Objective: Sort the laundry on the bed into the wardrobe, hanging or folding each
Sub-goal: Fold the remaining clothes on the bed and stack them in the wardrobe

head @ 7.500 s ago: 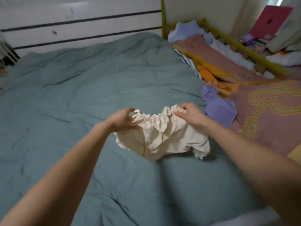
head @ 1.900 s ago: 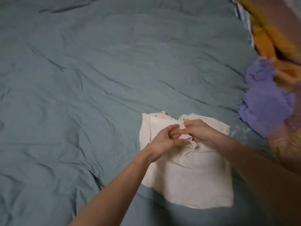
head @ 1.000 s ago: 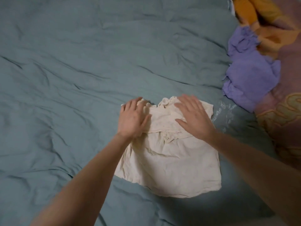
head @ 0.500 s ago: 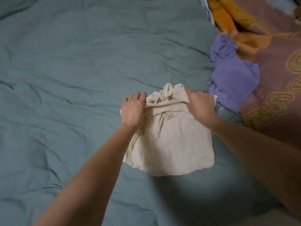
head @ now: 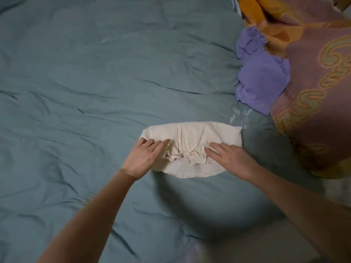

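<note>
A: Progress?
B: Cream garment (head: 191, 135) folded in half on the bed (head: 95, 82), centre frame. Left hand (head: 144, 158) and right hand (head: 233, 158) press it flat, fingers straight, gripping nothing. Not yet in a wardrobe.
A: Left over?
B: Purple garment (head: 262, 78) at 2 o'clock, unfolded, beside a patterned blanket (head: 313, 92). Nothing in the way.

Pale embroidered script on teal duvet cover (head: 241, 118), at 1 o'clock from cream garment (head: 191, 135); illegible. Large looping letters on mauve blanket (head: 311, 103), unreadable.
</note>
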{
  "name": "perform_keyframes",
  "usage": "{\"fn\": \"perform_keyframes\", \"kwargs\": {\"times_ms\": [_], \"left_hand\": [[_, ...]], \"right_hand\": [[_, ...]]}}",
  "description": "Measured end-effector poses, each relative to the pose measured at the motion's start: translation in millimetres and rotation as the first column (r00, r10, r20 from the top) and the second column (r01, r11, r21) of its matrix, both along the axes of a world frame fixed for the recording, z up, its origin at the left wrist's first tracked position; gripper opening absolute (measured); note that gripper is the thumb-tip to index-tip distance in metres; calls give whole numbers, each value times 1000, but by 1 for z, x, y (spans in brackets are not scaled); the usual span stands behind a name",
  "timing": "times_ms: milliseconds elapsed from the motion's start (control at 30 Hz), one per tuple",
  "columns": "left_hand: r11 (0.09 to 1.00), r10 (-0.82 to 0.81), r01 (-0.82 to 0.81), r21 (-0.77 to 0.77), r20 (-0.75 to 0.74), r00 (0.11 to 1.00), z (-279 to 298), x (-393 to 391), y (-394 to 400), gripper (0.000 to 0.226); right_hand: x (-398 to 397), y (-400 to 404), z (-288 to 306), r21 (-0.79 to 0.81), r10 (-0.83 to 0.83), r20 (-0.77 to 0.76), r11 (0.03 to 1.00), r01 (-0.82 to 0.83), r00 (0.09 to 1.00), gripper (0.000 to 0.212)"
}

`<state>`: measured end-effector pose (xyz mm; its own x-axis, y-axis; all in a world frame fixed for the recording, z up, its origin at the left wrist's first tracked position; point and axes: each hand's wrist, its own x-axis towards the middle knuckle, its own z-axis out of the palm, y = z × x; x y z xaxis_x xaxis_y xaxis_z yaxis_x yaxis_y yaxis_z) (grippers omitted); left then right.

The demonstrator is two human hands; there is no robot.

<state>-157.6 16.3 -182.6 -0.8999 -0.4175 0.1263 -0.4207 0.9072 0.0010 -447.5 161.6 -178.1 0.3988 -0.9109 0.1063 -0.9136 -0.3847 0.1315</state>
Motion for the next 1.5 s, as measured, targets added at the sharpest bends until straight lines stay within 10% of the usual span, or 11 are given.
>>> {"fn": "perform_keyframes", "kwargs": {"times_ms": [200, 400, 700, 867, 1067, 1500], "left_hand": [[958, -148, 120, 261, 89, 985, -2, 11, 14, 36], [956, 232, -169, 239, -268, 935, 12, -35, 20, 39], [817, 357, -502, 284, 436, 826, -65, -43, 39, 80], [768, 479, -574, 285, 340, 809, -25, -61, 22, 78], [748, 396, -492, 445, 296, 869, 32, -102, -8, 23], [727, 283, -482, 488, 427, 859, 34, -299, -72, 27]], "right_hand": [[2, 16, 5, 358, -22, 103, 934, -16, 994, 39], [31, -18, 9, 103, -293, 236, 956, 276, 926, 50], [13, 15, -64, 430, -621, -102, 677, 597, 777, 69], [0, 19, -42, 347, -686, 22, 688, 638, 728, 64], [-42, -15, 15, 295, -767, 243, 642, 708, 594, 20], [-282, -133, 3, 430, -820, 239, 569, 701, 520, 22]]}}
